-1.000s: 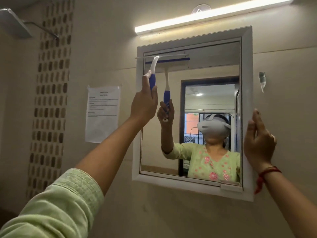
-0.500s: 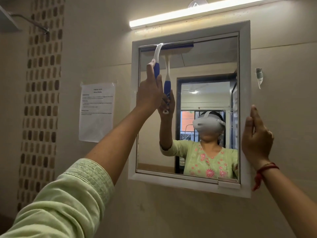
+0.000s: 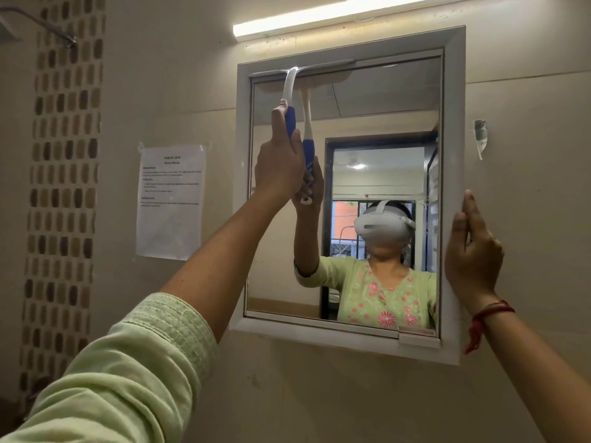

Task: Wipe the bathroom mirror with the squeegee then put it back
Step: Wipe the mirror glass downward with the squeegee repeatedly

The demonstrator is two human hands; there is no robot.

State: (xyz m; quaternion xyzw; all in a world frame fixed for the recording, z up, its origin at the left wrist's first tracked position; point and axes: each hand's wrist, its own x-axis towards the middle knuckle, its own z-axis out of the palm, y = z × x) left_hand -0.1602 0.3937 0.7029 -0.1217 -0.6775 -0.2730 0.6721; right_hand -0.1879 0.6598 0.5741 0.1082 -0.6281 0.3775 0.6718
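- Head view: our left hand (image 3: 279, 161) is clenched round the blue grip of the squeegee (image 3: 292, 100), thumb running up the handle.
- The white neck curves up from that grip to the blade, which lies flat along the top edge of the mirror (image 3: 377, 129), at its upper left, right under the frame (image 3: 452, 155).
- Our right hand (image 3: 471, 251) grasps nothing; its fingers are straight and pressed flat against the frame's right side, apparently steadying it.
- Above the frame runs a lit tube light (image 3: 335, 17); a paper notice (image 3: 171, 201) is taped to the wall to the left.
- We judge the wiping step is in hand: the blade sits at the start of a stroke, with the glass below it yet to be covered.
- The next move calls for a straight pull downward with even pressure, keeping the blade level and flush with the glass, while the right hand braces the frame.
- Putting it back comes later; no hook or holder for it shows here.
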